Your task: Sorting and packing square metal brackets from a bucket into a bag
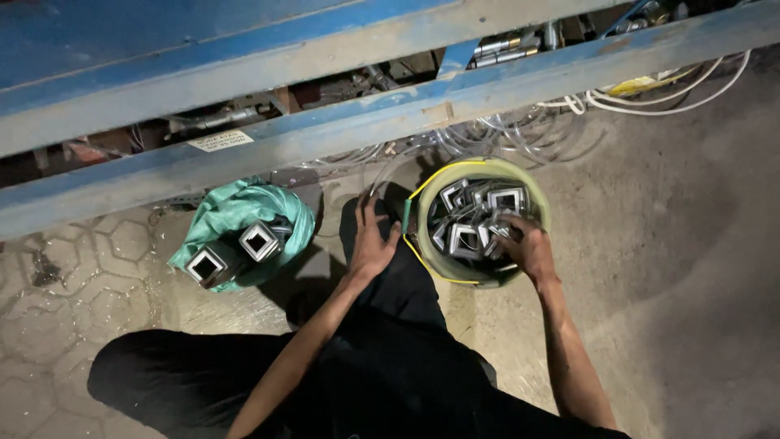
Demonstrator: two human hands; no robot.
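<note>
A pale green bucket (536, 203) stands on the floor, filled with several short square metal tubes (465, 237) standing on end. My right hand (526, 248) reaches into the bucket and its fingers close around one of the tubes near the right side. My left hand (371, 240) rests with spread fingers on my dark-clothed knee, just left of the bucket's rim, holding nothing. To the left a green cloth bag (236, 213) lies on the floor with two more square tubes (258, 241) sticking out of it.
A blue steel machine frame (341, 122) crosses the top of the view, with white cables (650, 102) and clear hoses behind it. My legs in black trousers (382, 366) fill the lower middle. Patterned concrete floor (73, 276) lies at the left, bare concrete at the right.
</note>
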